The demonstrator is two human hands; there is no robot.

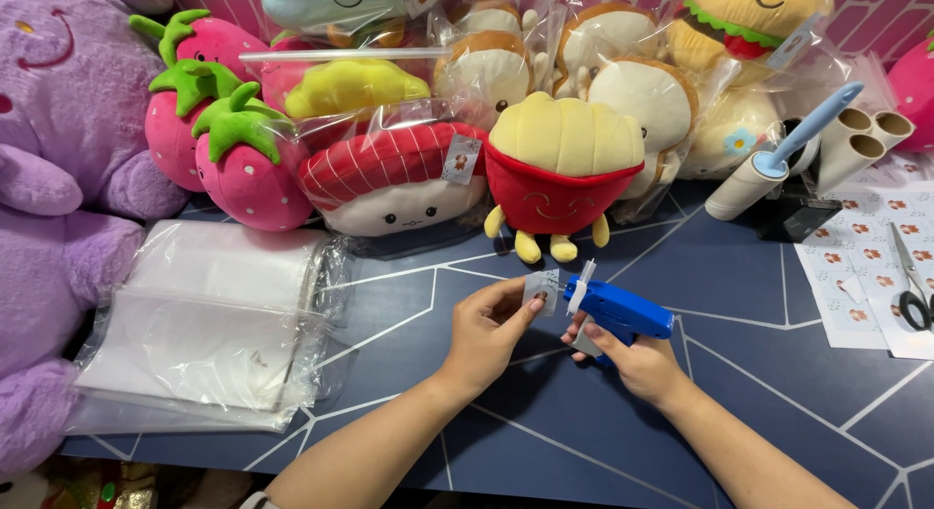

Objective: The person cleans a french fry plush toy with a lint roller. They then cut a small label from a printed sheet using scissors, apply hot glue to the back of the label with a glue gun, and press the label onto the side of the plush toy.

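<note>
- Left hand point(486, 329): fingers pinched narrow on a small paper tag point(541, 288), held upright at the nose of the tagging tool, seemingly so the needle meets its edge.
- Right hand point(632, 358): fingers wrapped round the grip of a blue tagging gun point(623, 309), nose pointing left toward the tag; a strip of clear plastic fasteners point(579, 287) stands out of its top. Both are held above the middle of the counter point(739, 275), near its front edge.
- French-fries plush point(564, 168): red pouch, yellow top; stands unwrapped just behind the hands, the nearest toy to them.
- Sushi plush point(394, 178): red-and-white, in a clear bag, with a tag showing at its right end; lies left of the fries plush.
- Strawberry plushes point(229, 139): three, pink with green leaves, toward the back left corner.
- Bread and burger plushes point(623, 71): each in its own clear bag, stacked along the back edge.
- Stack of clear plastic bags point(209, 324): flat, unfilled, at the left edge within reach.
- Purple plush point(58, 178): large, beyond the left edge.
- Lint roller point(769, 173): blue handle, leaning at the back right beside spare cardboard cores point(866, 134).
- Sheets of tags point(856, 266): lie flat at the right edge, scissors point(912, 285) on top of them.
</note>
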